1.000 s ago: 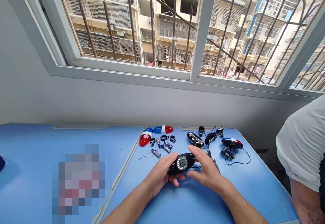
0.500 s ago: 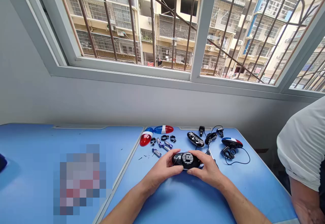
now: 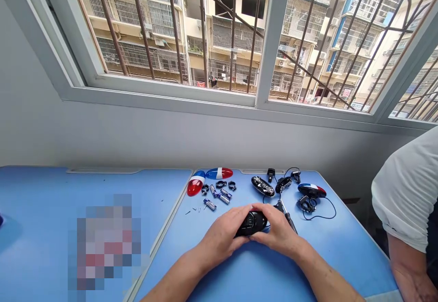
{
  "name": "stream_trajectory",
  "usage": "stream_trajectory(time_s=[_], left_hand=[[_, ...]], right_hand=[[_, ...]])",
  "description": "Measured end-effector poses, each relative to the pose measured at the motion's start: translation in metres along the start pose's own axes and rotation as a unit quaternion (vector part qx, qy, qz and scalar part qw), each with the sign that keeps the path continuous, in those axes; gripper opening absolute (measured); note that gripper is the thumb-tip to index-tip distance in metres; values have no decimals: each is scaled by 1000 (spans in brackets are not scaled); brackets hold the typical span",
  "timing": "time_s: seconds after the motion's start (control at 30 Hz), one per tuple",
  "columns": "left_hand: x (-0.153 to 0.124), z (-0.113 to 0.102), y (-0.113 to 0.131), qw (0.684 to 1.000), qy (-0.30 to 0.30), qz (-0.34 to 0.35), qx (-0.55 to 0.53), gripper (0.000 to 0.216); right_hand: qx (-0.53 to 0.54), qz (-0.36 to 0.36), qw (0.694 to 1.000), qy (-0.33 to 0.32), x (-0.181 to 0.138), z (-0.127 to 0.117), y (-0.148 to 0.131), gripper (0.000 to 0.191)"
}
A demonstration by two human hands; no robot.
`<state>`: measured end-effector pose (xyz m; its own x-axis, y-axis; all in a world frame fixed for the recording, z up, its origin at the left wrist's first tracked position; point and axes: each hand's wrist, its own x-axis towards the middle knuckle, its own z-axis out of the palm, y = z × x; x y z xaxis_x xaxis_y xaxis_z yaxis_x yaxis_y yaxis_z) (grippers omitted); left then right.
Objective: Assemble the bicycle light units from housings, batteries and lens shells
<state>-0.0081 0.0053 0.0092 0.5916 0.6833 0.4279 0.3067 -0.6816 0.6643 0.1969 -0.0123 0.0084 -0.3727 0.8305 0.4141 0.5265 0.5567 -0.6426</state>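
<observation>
My left hand [image 3: 224, 236] and my right hand [image 3: 278, 233] both grip a black oval housing [image 3: 251, 223] just above the blue table [image 3: 239, 274]. My fingers curl round its ends and cover most of it. A thin black wire runs from it toward the right. Just behind my right hand lies a screwdriver [image 3: 285, 213]. Beyond my left hand lie several small batteries [image 3: 219, 197] and tiny screws [image 3: 195, 210].
Farther back lie red-and-blue lens covers [image 3: 195, 185] [image 3: 219, 173], black clamp rings [image 3: 226, 184], an open black base [image 3: 263, 186], and a wired assembled unit [image 3: 311, 190]. Another person in a white shirt [image 3: 407, 188] stands at the right edge. A blurred patch [image 3: 106, 242] covers the left table.
The housing has tilted so its grille face is now mostly hidden under my fingers. Both hands have closed tighter round it and dropped slightly toward the table.
</observation>
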Motion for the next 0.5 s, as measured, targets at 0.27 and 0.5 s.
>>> stream_trajectory(time_s=[0.27,0.5], left_hand=[[3,-7,23,988,35,-127,-86,46],[10,5,20,939,111,-232,-230,31]], right_hand=[[226,135,965,-2,1,1,3,66],[403,150,903,-13,7,1,-1,61]])
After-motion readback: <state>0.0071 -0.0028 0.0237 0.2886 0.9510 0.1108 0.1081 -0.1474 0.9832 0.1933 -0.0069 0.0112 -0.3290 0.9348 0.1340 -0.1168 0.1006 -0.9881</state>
